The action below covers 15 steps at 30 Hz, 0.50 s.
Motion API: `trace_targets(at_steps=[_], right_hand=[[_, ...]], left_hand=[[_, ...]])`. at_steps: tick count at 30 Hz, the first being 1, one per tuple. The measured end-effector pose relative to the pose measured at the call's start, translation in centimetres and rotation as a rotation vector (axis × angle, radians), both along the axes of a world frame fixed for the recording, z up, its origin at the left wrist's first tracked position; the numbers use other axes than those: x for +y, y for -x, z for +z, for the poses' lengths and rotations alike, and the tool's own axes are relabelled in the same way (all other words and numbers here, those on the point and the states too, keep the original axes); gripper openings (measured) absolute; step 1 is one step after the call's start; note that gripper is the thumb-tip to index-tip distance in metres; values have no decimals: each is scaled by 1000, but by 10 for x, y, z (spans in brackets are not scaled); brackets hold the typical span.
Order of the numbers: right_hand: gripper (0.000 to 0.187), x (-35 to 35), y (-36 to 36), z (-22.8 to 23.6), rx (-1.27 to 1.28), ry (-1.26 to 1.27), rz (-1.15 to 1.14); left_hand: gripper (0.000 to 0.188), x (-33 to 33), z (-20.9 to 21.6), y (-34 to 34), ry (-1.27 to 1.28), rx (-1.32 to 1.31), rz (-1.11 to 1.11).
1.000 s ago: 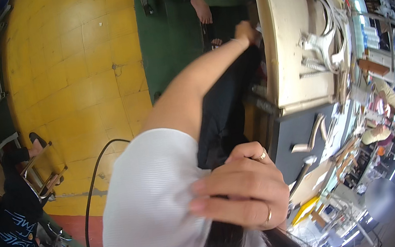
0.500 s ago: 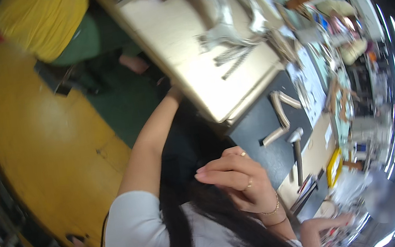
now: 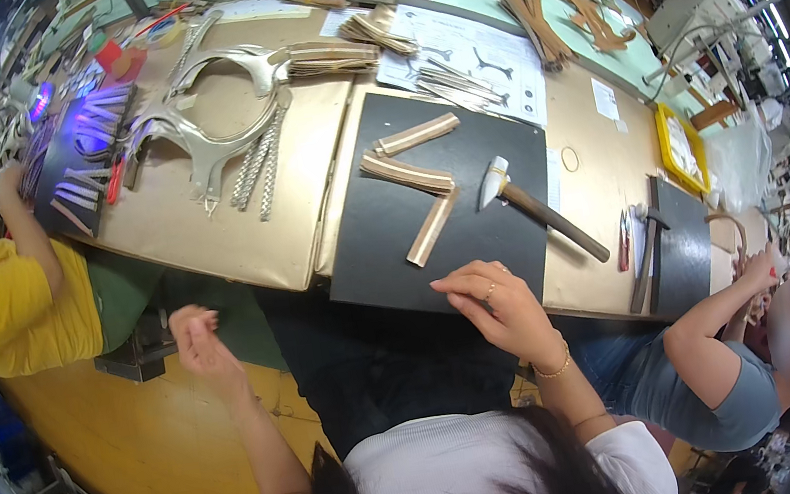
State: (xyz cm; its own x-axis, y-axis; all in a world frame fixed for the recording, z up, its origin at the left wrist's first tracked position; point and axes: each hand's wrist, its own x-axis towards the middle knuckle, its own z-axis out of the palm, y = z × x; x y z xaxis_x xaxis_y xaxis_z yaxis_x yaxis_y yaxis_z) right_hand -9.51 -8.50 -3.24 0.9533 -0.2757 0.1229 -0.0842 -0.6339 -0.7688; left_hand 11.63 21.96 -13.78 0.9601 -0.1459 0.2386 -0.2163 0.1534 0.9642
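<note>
Shows right hand (image 3: 503,308), loosely bent, slightly parted, at the near edge of a black mat (image 3: 370,250) on the worktop (image 3: 159,219); blurred left hand (image 3: 202,345) off the worktop, grip impossible to tell; brown strips (image 3: 407,172) on the mat; a hammer (image 3: 550,214) across its right edge.

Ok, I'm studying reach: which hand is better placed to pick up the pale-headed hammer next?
Right, probably: the right hand is by the near edge of the central black board, nearer the pale-headed hammer; the left hand is well left of that board.
</note>
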Motion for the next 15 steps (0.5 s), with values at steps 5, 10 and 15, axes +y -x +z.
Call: trace_targets(at_steps=[5,10,15], right_hand=[[27,1,15,-7,-37,-276,155],[31,-5,50,-13,-20,-332,169],[31,-6,69,-30,108,-512,93]], left_hand=[[37,-110,89,36,-21,53,-1654],[37,-163,104,72,-598,-231,-1851],[42,-176,94,96,-516,-332,-1889]])
